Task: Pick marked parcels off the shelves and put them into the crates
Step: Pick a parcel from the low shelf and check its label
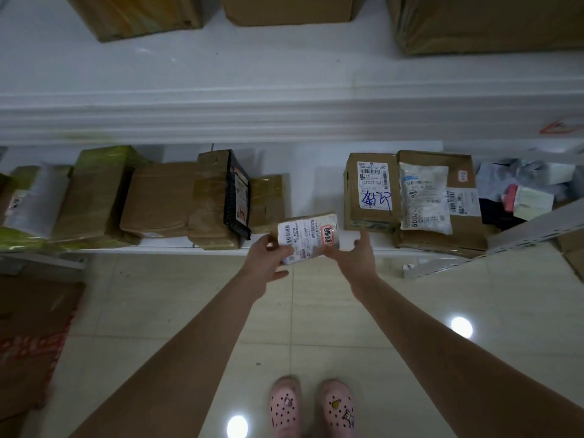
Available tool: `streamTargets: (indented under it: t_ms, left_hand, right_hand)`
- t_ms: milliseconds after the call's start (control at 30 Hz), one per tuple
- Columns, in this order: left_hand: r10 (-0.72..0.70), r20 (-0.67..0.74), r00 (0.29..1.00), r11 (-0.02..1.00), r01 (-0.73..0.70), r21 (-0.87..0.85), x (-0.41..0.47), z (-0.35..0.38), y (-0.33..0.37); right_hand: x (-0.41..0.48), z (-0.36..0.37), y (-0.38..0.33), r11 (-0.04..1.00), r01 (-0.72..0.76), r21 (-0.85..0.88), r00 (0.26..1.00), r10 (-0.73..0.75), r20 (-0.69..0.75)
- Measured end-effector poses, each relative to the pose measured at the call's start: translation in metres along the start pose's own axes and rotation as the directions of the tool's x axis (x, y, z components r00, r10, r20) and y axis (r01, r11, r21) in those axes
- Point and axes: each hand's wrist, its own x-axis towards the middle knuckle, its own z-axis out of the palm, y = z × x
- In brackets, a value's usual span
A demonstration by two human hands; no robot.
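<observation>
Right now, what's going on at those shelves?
A person stands at the lower shelf, holding a small parcel with a red-marked sticker just off its front edge. The left hand grips its left end. The right hand is at its right end with the thumb spread, and its grip is unclear. Other parcels sit on the shelf. No crate is in view.

Left hand (268,257) grips the parcel (308,235), right hand (354,254) spread alongside.

502-602-12 123 on box label (373,181), A21B on held parcel (308,237)
</observation>
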Motion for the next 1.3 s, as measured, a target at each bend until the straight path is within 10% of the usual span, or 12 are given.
streamTargets:
  t_ms: [133,267,500,1300]
  left_hand:
    - [0.069,0.007,0.998,0.988,-0.069,0.141,-0.005,-0.017,0.017]
    - [0.09,0.025,0.996,0.993,-0.092,0.08,-0.015,-0.022,0.026]
    - [0.136,-0.026,0.99,0.99,-0.137,-0.017,-0.037,-0.032,0.015]
    - [0.012,-0.358,0.934,0.88,-0.18,-0.439,-0.16,-0.193,-0.088]
  right_hand:
    - [-0.006,-0.011,-0.013,0.772,0.336,-0.539,0.942,-0.282,0.182]
    - [-0.018,0.0,-0.025,0.843,0.393,-0.367,0.898,-0.267,0.35]
    - [-0.035,0.02,-0.029,0.996,0.068,0.053,0.964,-0.079,0.255]
    - [-0.166,0.184,-0.02,0.849,0.395,-0.351,0.795,-0.124,0.594]
